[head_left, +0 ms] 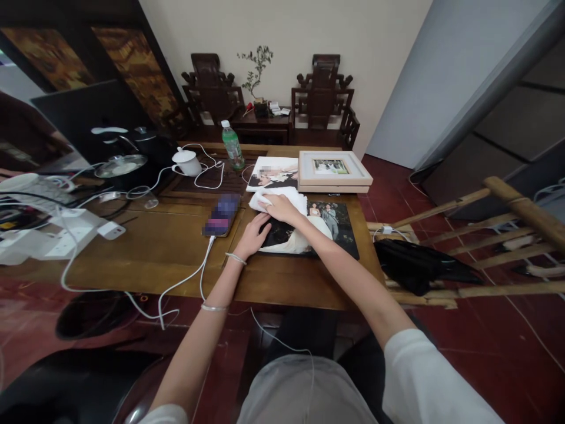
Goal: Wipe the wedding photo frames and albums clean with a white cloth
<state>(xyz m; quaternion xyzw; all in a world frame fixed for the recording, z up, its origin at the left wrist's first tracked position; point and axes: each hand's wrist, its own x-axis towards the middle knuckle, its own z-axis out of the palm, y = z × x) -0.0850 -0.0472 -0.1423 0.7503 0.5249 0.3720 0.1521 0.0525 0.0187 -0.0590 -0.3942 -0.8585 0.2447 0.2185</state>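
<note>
A dark photo panel or album [346,238] with a wedding picture of a couple lies flat on the wooden table [282,282] in front of me. Its upper left part is covered by a white cloth or tissue [293,194]. My right hand [281,209] grips this cloth and presses it onto the picture. My left hand [255,233] rests at the picture's left edge, fingers stretched out and lying flat. Just left of it is a phone [222,215] with a white cable plugged in.
Behind the panel are another photo [271,171] and stacked light frames [335,168]. A green-labelled bottle [232,145], a lidded white cup [186,162], a pot [126,168] and white power strips [75,232] stand leftward. A bamboo rack [459,218] with a black bag [417,262] is at right.
</note>
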